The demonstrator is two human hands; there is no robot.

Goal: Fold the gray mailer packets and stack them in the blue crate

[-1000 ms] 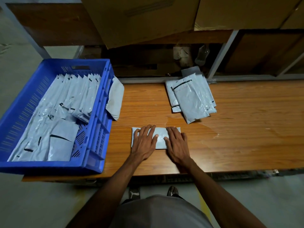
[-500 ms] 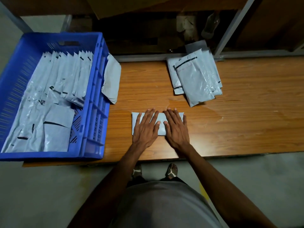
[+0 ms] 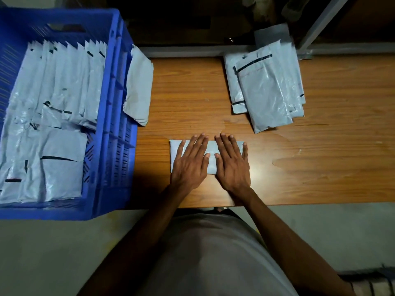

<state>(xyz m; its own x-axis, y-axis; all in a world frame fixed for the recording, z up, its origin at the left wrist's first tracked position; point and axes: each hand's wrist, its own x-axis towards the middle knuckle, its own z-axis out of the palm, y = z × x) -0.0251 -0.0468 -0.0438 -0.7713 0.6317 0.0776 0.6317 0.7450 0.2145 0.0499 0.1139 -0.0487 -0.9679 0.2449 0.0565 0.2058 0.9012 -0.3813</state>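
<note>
Gray folded packet (image 3: 211, 155) lengthwise left-right

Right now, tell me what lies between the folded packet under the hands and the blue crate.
In the head view, only bare wooden table separates the folded packet from the blue crate; the packet leaning on the crate sits farther back.

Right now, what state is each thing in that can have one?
Folded packet: flat on the table, pressed under both hands.
Left hand: fingers straight, pressing the packet.
Right hand: fingers straight, pressing the packet.
Unfolded pile: stacked loosely, not yet folded.
Blue crate: partly filled with packets.
Leaning packet: propped against the outside of the crate wall.
</note>
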